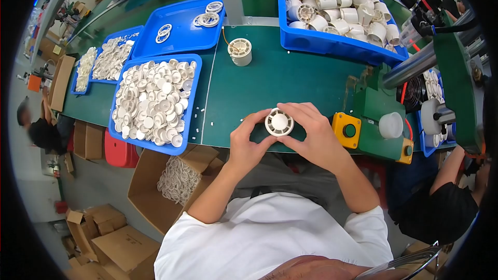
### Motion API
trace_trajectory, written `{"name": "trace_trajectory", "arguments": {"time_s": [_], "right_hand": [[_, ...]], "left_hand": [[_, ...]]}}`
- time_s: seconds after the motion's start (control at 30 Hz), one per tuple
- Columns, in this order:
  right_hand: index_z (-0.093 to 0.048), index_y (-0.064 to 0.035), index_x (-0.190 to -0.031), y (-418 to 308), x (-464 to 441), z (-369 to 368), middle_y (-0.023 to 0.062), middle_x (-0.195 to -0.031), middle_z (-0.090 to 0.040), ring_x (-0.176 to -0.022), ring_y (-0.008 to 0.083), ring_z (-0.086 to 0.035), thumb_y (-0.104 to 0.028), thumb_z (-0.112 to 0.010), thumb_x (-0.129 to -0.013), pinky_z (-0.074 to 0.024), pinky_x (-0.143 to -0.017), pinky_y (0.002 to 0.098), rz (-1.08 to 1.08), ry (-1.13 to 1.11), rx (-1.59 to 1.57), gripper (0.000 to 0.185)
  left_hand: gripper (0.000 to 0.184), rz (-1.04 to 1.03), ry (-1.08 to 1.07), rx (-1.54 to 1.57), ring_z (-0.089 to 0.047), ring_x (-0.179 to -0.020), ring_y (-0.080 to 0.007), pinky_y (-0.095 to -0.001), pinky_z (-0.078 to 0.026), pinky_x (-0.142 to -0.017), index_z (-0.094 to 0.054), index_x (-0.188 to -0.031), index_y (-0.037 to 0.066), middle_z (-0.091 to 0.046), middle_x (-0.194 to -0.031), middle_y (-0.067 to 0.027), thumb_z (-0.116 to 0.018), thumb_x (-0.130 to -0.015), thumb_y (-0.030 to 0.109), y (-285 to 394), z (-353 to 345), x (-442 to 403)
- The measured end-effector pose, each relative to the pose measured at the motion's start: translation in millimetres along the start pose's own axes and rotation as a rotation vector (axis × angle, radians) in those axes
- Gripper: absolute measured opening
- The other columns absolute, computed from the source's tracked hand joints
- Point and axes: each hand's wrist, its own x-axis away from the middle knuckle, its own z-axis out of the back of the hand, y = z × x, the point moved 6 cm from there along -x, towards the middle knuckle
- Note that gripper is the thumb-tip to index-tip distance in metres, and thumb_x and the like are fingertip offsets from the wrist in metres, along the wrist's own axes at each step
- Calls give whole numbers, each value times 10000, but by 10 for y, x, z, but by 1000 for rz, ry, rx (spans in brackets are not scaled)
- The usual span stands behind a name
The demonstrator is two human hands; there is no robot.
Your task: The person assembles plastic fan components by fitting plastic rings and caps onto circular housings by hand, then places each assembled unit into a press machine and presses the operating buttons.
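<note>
Between both hands, over the front edge of the green table, is a round white plastic part (279, 122) with a spoked rim and a smooth cap in its middle. My left hand (248, 140) grips its left side with thumb and fingers. On the right side my right hand (315, 134) pinches the rim the same way. Farther back stands a white slotted cylinder (240, 53) with a thin brown wire at its top. To the left, a blue tray (199, 67) is heaped with small white round caps (150, 103).
A blue bin (332, 47) of white cylinders stands at the back right. Right of my hands is a green press (376, 119) with a yellow button box (346, 130). Below left, an open carton (145, 192) holds white rings. Other people sit at both sides.
</note>
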Motion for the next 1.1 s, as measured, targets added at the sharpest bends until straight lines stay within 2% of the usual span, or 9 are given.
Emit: {"name": "trace_trajectory", "arguments": {"time_s": [0.33, 0.53, 0.57, 0.6, 0.7, 0.77, 0.87, 0.97, 1.1], "right_hand": [[-639, -15, -1323, 60, -41, 21, 165, -1280, -672, -1167, 353, -623, -129, -859, -780, -519, -990, 433, 4, -51, -45, 597], [-618, 3, -1307, 83, -4, 61, 168, -1264, -620, -1137, 347, -619, -126, -817, -813, -510, -1000, 436, -38, -74, -111, 548], [-627, -6, -1303, 65, 42, 132, 151, -1250, -628, -1111, 305, -640, -107, -831, -792, -531, -960, 394, -65, -55, -182, 559], [-636, -14, -1300, 55, 111, 238, 135, -1236, -635, -1085, 263, -662, -89, -845, -772, -552, -920, 352, -96, -24, -247, 573], [-631, -19, -1302, 4, 448, 682, 112, -1281, -611, -1097, 210, -654, -63, -859, -753, -549, -927, 324, -167, 78, -228, 596], [-593, -3, -1347, 158, 752, 945, 91, -1308, -565, -1225, 190, -584, -8, -859, -747, -517, -1033, 355, -222, 221, -398, 656], [-562, 23, -1378, 367, 1135, 1411, 89, -1337, -568, -1283, 198, -563, 12, -846, -752, -457, -1117, 373, -274, 446, -509, 687], [-551, 17, -1390, 620, 1356, 1799, 79, -1316, -632, -1224, 178, -611, -32, -861, -792, -512, -1029, 350, -311, 543, -464, 675], [-603, 50, -1312, 907, 1454, 2060, 113, -1250, -671, -1184, 190, -633, -80, -881, -772, -524, -1015, 352, -383, 587, -482, 621]], "left_hand": [[568, 15, -28, 30, -680, -1151, -211, -343, -532, -1023, -639, -1281, -40, -709, -1246, -140, -881, -770, 12, 2, 19, -28], [543, -187, -65, -127, -693, -1147, -242, -353, -545, -997, -676, -1261, -11, -714, -1249, -153, -879, -758, 5, 194, 25, -86], [554, -219, -69, -116, -700, -1144, -280, -365, -557, -978, -670, -1261, 5, -712, -1261, -158, -879, -748, 12, 265, -6, -90], [565, -257, -83, -97, -706, -1140, -318, -377, -570, -958, -664, -1261, 21, -711, -1272, -163, -880, -739, 19, 350, -76, -129], [568, -439, -202, -81, -704, -1145, -321, -389, -571, -965, -665, -1264, 22, -704, -1287, -165, -878, -737, 14, 837, -420, -261], [566, -512, -278, -22, -702, -1142, -344, -403, -575, -948, -658, -1274, 23, -705, -1274, -171, -870, -749, 18, 1098, -763, -370], [538, -547, -420, 148, -698, -1112, -380, -414, -577, -911, -640, -1275, 10, -707, -1216, -202, -854, -783, 56, 1349, -1406, -556], [516, -529, -490, 169, -735, -1081, -307, -377, -575, -925, -667, -1261, -1, -735, -1178, -182, -865, -793, 92, 1484, -1919, -731], [482, -554, -491, 154, -745, -1067, -302, -368, -577, -914, -673, -1238, -14, -748, -1142, -187, -865, -824, 141, 1531, -2267, -846]]}}
